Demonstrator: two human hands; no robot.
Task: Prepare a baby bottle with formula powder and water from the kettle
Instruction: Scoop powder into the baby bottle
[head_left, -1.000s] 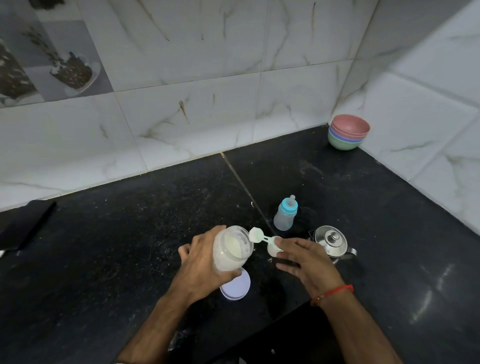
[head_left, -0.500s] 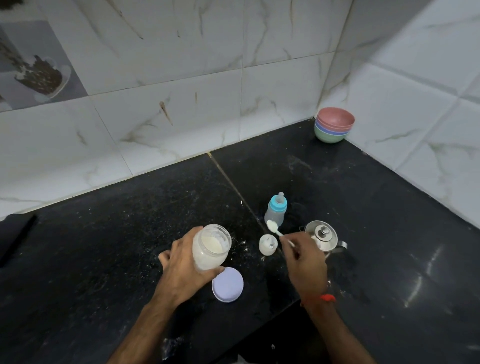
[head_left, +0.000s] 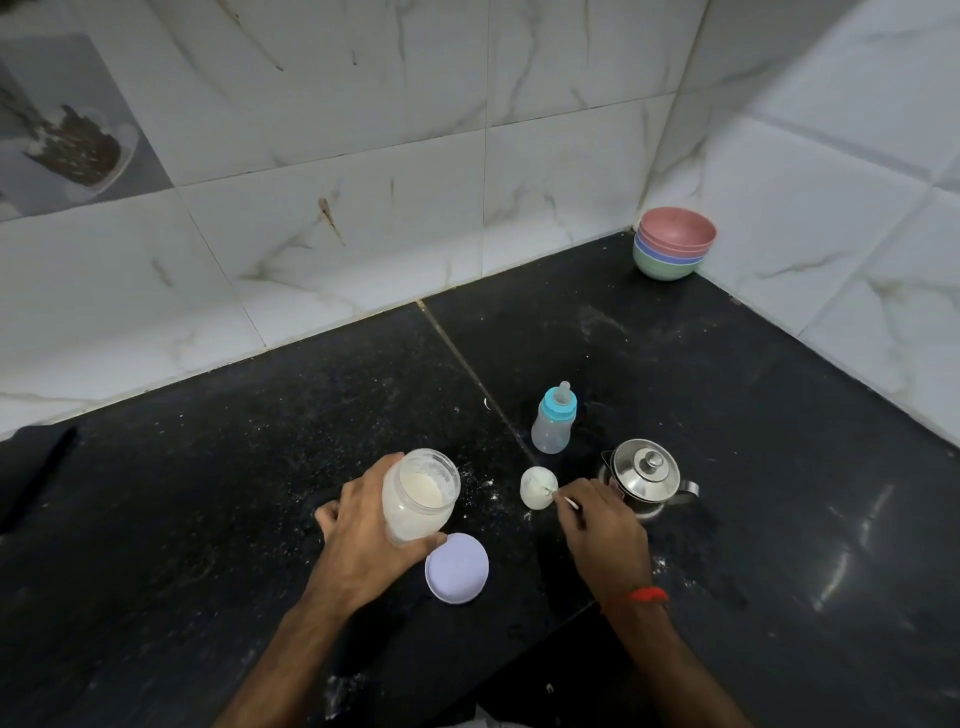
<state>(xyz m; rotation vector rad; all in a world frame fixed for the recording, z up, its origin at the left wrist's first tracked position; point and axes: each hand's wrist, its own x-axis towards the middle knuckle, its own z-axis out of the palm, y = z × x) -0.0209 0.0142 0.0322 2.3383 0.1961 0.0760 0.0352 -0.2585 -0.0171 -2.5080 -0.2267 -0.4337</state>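
Two hands busy: right hand (head_left: 605, 530) angles scoop (head_left: 558, 496) leftward into bottle (head_left: 537, 487)

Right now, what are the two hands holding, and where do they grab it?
The left hand grips the open powder jar round its side. The right hand pinches the white scoop by its handle, bowl end in the small white cup.

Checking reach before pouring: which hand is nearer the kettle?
Right. The right hand sits just left of the kettle, holding the scoop; the left hand grips the jar, farther left.

Open powder jar (head_left: 418, 496) tilted; capped bottle (head_left: 554, 426) upright near lidded kettle (head_left: 645, 478).
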